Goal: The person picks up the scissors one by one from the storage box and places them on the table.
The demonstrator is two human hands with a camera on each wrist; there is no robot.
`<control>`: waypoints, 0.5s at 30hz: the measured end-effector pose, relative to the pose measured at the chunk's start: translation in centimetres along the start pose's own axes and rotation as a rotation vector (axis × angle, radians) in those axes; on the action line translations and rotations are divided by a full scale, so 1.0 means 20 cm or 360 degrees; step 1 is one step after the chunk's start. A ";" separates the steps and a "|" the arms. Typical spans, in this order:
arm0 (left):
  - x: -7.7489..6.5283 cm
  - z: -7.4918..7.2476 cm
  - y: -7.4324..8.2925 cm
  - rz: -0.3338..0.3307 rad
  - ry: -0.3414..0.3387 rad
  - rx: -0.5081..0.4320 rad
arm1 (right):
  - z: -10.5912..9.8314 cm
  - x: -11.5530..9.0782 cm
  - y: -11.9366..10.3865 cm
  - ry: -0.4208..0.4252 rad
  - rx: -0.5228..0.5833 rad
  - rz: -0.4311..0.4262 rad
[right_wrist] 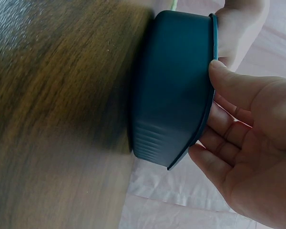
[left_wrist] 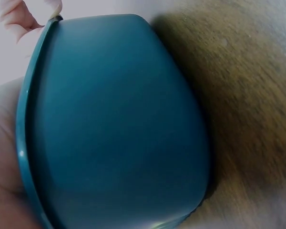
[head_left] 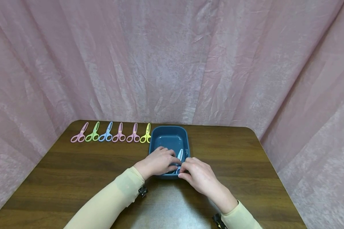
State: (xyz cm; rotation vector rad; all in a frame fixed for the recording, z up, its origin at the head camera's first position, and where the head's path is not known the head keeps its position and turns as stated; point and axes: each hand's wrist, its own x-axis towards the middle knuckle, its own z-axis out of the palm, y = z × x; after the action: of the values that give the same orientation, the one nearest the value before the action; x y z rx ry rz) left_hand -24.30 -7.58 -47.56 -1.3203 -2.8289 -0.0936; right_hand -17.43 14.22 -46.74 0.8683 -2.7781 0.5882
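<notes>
A dark blue plastic bin [head_left: 168,128] sits on the table, and a pair of light blue scissors [head_left: 180,154] lies inside near its right wall, blades pointing away. My left hand [head_left: 159,161] reaches over the left rim, its thumb and forefinger close by the scissors' handles. At the near right corner is my right hand [head_left: 199,175]. The right wrist view has its thumb [right_wrist: 219,69] against the bin's rim, the other fingers bent over the inside. Both hands' inner fingertips are partly hidden, and whether they pinch the handles I cannot tell.
Left of the bin, several scissors stand in a row along the table's far edge: pink [head_left: 80,133], green [head_left: 94,132], blue [head_left: 107,132], more pink, and yellow [head_left: 146,133]. The yellow pair lies right beside the bin. Pink curtains [head_left: 172,63] hang behind the wooden table [head_left: 232,152].
</notes>
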 end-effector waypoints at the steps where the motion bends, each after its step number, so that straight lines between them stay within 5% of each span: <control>1: 0.00 0.00 0.00 -0.0007 0.0003 -0.0002 | 0.00 0.00 0.00 0.0001 -0.0004 0.0000; 15: 0.01 0.02 0.00 -0.0196 0.0035 0.0093 | 0.00 0.00 0.01 0.0029 -0.0023 -0.0024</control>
State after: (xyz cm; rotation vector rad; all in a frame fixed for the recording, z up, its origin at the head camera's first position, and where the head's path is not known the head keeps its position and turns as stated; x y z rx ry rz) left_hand -24.47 -7.36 -47.98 -1.1267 -2.8688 -0.0266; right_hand -17.45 14.33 -46.79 0.8758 -2.7534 0.5697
